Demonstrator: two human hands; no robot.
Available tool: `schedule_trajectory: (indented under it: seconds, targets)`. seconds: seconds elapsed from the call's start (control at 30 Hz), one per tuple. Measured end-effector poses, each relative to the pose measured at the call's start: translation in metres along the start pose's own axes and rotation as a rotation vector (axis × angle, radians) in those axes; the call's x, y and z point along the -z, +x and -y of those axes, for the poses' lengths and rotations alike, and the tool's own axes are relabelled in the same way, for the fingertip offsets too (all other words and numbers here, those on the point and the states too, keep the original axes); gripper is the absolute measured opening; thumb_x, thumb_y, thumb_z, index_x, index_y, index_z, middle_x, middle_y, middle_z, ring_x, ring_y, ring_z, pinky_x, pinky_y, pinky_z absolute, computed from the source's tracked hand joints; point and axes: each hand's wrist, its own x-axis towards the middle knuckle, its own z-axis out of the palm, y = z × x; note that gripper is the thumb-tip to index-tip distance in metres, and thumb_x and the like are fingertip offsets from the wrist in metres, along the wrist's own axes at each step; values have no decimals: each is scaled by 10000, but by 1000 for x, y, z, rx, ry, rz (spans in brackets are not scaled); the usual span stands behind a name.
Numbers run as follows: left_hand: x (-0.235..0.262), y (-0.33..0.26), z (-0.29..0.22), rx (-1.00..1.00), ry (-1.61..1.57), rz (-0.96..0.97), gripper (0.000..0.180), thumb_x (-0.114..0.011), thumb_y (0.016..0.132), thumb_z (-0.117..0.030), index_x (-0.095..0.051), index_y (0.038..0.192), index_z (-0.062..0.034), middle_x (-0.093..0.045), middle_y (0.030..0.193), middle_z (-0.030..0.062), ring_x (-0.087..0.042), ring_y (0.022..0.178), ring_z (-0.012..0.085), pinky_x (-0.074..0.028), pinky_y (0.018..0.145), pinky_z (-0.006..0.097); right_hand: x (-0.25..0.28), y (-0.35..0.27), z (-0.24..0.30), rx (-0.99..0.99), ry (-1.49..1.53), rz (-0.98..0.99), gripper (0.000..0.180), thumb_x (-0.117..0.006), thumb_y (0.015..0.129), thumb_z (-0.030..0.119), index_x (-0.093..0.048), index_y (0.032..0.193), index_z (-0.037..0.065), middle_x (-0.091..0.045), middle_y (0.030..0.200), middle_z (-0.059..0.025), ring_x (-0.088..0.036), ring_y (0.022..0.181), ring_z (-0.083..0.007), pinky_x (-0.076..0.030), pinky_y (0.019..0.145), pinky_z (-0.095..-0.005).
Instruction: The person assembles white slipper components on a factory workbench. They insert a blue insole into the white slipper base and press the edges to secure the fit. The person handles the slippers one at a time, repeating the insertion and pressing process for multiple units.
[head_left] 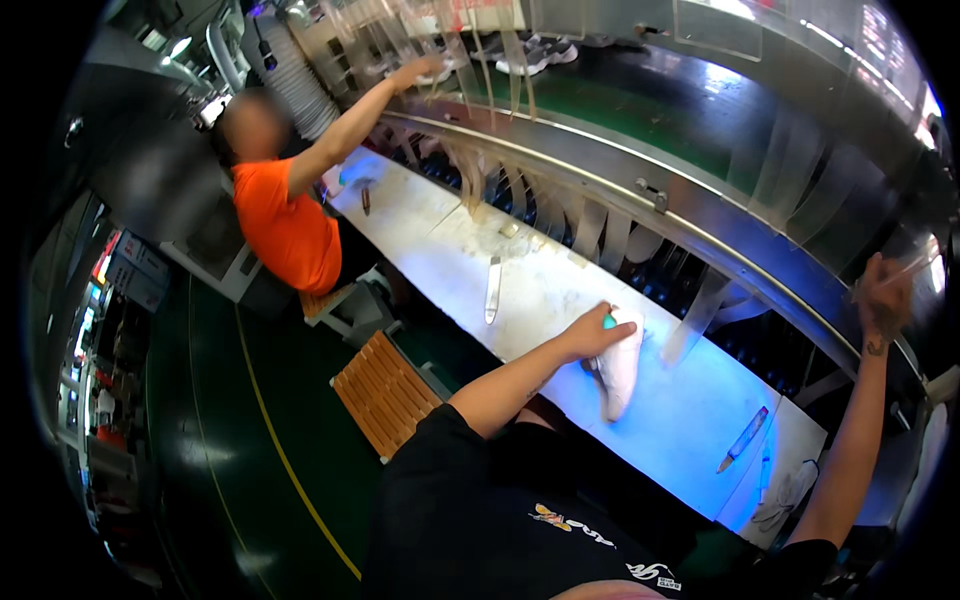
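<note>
My left hand (590, 333) is closed on the upper end of a white shoe (623, 372), which rests on the white worktable (540, 260) under bluish light. A small teal patch shows by my fingers. Out to the far right, my right hand (884, 296) is raised among clear plastic strips (915, 262) along the machine's side. Its fingers are blurred there, and whether they grip anything is hidden. A pen-like tool with a pale tip (743, 440) lies on the table between the shoe and my right forearm.
A long metal conveyor machine (620, 190) with hanging clear strips runs behind the table; shoes (540, 56) sit inside it. A flat pale tool (492, 290) lies mid-table. At left, a person in orange (285, 225) reaches into the machine. A wooden-slat stool (385, 395) stands beside me.
</note>
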Motion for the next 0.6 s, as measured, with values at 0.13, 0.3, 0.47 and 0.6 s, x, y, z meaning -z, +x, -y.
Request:
schedule_trajectory:
  seconds: [0.13,0.3,0.47,0.6]
  targets:
    - [41,64,-41,-532,229,-281,312,-837,917,-280,-713,1014,-11,-741,964,163,-743,890,308,-589,786,424,-1,2,-17,248,77,-227,313,-672,1014,264,-686,797,38,-680,820,-158,-664,791,-375,-524,759,-481]
    - [164,155,-201,-1199,355,-685,153,-800,912,-155,-707,919,-34,-691,884,146,-696,841,309,-561,771,404,14,-5,4,96,-26,-117,299,-694,1004,233,-678,762,58,-680,830,-146,-665,797,-356,-532,757,-470]
    - [288,263,-221,-88,744,-528,755,-687,967,-548,-611,1499,-18,-609,1542,259,-586,1431,418,-459,1176,544,14,-10,-12,258,-36,-337,263,-748,954,189,-670,721,98,-666,787,-120,-662,768,-314,-546,733,-430]
    - [307,291,-200,111,838,-675,918,-650,911,-722,-399,1706,-339,-121,1835,198,-184,1610,602,-222,1317,632,18,-10,8,199,-45,-258,210,-755,902,123,-633,735,86,-630,785,-121,-628,777,-334,-516,687,-464]
